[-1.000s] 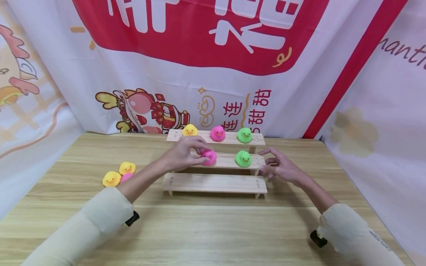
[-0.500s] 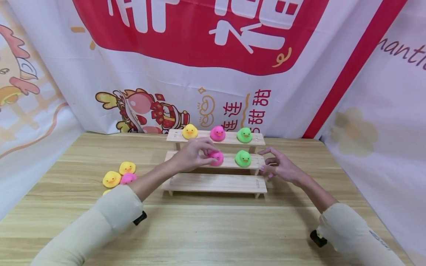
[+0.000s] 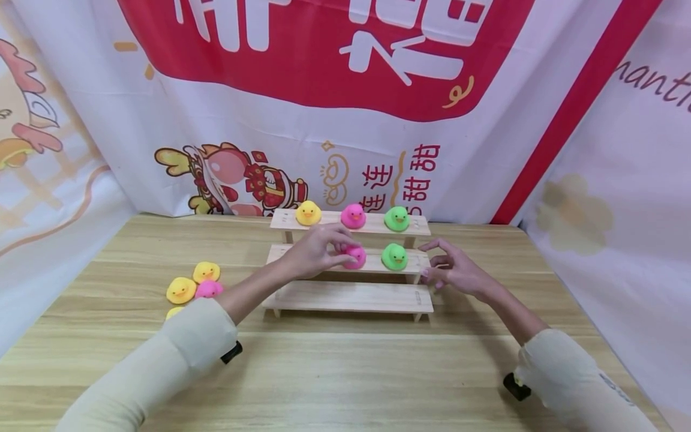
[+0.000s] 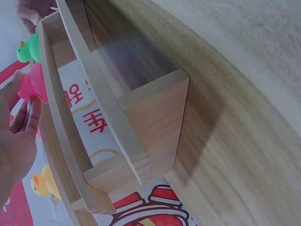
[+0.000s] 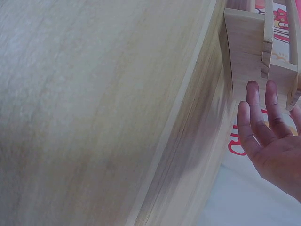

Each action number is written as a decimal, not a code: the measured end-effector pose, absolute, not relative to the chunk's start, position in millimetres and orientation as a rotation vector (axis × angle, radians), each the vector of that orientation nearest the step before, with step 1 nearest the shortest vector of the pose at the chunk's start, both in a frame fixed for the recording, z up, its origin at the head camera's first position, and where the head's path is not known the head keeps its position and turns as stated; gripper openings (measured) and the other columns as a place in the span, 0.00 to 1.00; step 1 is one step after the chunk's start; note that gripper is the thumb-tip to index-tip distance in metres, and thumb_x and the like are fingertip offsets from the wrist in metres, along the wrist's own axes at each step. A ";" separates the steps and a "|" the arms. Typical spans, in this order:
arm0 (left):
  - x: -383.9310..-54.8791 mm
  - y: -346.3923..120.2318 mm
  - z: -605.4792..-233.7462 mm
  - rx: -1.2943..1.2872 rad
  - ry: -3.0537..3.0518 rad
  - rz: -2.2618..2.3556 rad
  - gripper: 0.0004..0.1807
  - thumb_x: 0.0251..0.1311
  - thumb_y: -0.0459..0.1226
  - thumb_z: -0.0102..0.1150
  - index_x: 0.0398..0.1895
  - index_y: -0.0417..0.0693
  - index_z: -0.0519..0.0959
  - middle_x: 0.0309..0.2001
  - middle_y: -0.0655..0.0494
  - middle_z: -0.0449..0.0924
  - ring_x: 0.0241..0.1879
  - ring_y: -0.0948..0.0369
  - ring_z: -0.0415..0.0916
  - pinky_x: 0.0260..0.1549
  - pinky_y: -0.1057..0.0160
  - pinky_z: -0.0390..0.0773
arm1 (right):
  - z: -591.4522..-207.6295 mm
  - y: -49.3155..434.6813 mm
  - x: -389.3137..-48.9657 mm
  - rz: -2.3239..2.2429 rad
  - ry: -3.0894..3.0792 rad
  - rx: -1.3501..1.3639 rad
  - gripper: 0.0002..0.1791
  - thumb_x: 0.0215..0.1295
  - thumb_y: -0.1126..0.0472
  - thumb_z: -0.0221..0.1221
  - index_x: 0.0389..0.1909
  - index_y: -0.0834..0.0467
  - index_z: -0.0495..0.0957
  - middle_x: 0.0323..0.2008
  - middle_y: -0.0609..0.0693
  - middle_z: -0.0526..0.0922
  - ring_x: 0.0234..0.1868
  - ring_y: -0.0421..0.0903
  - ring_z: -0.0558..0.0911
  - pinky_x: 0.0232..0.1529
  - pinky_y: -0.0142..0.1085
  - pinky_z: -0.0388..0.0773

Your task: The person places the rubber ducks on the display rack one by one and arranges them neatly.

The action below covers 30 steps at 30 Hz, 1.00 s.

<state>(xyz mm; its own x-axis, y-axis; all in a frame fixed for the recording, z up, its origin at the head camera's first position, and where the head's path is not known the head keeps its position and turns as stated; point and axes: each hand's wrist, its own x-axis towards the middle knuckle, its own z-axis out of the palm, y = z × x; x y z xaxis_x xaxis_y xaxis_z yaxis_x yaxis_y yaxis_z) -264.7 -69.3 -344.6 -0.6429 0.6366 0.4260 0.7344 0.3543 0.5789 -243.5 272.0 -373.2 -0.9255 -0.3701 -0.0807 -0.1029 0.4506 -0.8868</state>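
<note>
Front edge of the lower shelf (image 3: pixel 345 297), nearest. At the middle shelf (image 3: pixel 373 260), the left hand (image 3: pixel 315 253) pinches a rounded pink duck (image 3: pixel 357 257), partly covered; a narrow gap parts it from a green duck (image 3: pixel 394 257). Right hand (image 3: pixel 456 270), fingers apart, beside that shelf's end.

Held pink duck (image 3: pixel 357 257) partly hidden by the left hand (image 3: pixel 313 251), nearest yellow duck (image 3: pixel 173 312) mostly behind the left sleeve (image 3: pixel 197 336).

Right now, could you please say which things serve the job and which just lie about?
Likely in the job:
pinched pink toy duck
tiered pale wooden stand
shelved yellow, pink and green toy ducks
loose yellow and pink toy ducks

Just around:
printed red-and-white cloth
wood-grain tabletop
</note>
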 end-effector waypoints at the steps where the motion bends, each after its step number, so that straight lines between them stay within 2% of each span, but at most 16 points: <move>1: -265.0 -69.0 -344.6 -1.263 -2.477 -1.164 0.15 0.56 0.31 0.75 0.48 0.37 0.88 0.45 0.48 0.86 0.44 0.56 0.81 0.45 0.62 0.83 | -372.9 272.1 -243.5 -1.464 2.443 -0.408 0.27 0.72 0.69 0.61 0.67 0.64 0.63 0.40 0.66 0.84 0.44 0.57 0.85 0.39 0.45 0.87; 8: -267.2 -68.6 -346.4 -1.257 -2.473 -1.177 0.15 0.56 0.31 0.75 0.47 0.37 0.88 0.46 0.48 0.86 0.45 0.56 0.82 0.46 0.61 0.83 | -372.1 272.5 -242.6 -1.469 2.433 -0.419 0.28 0.72 0.68 0.61 0.68 0.65 0.62 0.40 0.65 0.84 0.44 0.56 0.85 0.40 0.45 0.87; 14: -266.9 -68.9 -346.7 -1.246 -2.490 -1.181 0.15 0.57 0.31 0.75 0.48 0.39 0.87 0.46 0.49 0.86 0.42 0.59 0.81 0.44 0.63 0.83 | -372.3 272.7 -242.3 -1.468 2.432 -0.422 0.28 0.72 0.67 0.61 0.68 0.65 0.62 0.41 0.65 0.84 0.44 0.56 0.85 0.40 0.46 0.87; 22: -262.0 -73.1 -343.8 -1.216 -2.522 -1.189 0.22 0.56 0.31 0.76 0.54 0.37 0.85 0.45 0.48 0.86 0.39 0.59 0.81 0.42 0.65 0.85 | -372.4 271.9 -241.8 -1.458 2.437 -0.413 0.28 0.72 0.68 0.61 0.68 0.65 0.62 0.41 0.67 0.84 0.44 0.57 0.85 0.41 0.47 0.87; 30: -257.4 -92.1 -338.9 -1.197 -2.456 -1.178 0.20 0.55 0.33 0.77 0.52 0.39 0.86 0.40 0.46 0.87 0.35 0.59 0.80 0.38 0.57 0.86 | -371.4 271.4 -241.5 -1.460 2.438 -0.433 0.29 0.72 0.67 0.61 0.68 0.66 0.61 0.41 0.68 0.83 0.45 0.60 0.85 0.41 0.47 0.87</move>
<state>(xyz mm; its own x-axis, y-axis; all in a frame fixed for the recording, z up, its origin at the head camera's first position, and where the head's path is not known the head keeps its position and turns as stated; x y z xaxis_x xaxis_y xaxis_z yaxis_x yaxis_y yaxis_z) -257.4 -92.1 -338.9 -0.6648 0.5939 0.4531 0.7250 0.3670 0.5828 -241.5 271.4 -371.4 -0.9201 -0.3848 -0.0735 -0.1169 0.4487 -0.8860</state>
